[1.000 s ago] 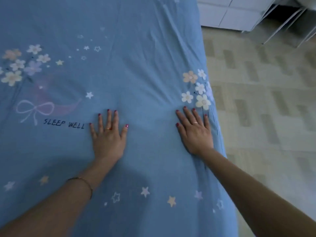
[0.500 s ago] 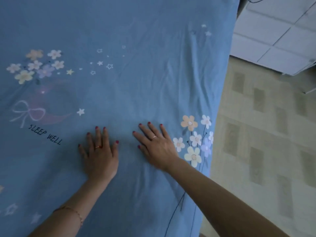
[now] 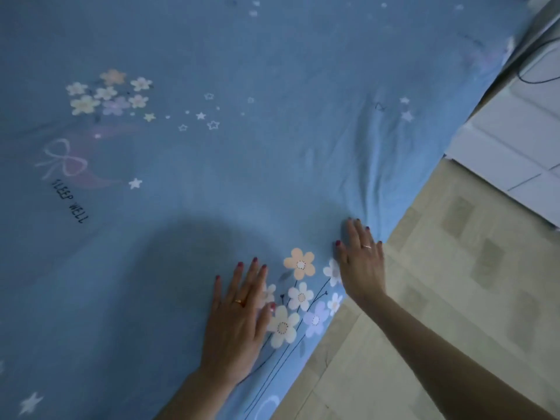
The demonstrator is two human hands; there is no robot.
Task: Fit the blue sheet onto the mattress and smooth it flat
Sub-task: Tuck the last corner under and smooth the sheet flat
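Note:
The blue sheet [image 3: 242, 165], printed with flowers, stars, a bow and the words "SLEEP WELL", covers the mattress across most of the view. My left hand [image 3: 236, 322] lies flat on it, fingers spread, just left of a flower print near the bed's right edge. My right hand [image 3: 360, 262] lies flat on the very edge of the bed, fingers pointing up along it. A patch of wrinkles [image 3: 372, 165] runs above my right hand toward the edge. The mattress itself is hidden under the sheet.
Beige patterned floor [image 3: 439, 298] runs along the right side of the bed. White furniture [image 3: 509, 140] stands at the upper right, with a dark cable [image 3: 536, 71] looping over it.
Both hands have slid to the right across the sheet, from its middle to the flower print at the bed's right edge. The view has swung, showing more of the far sheet.

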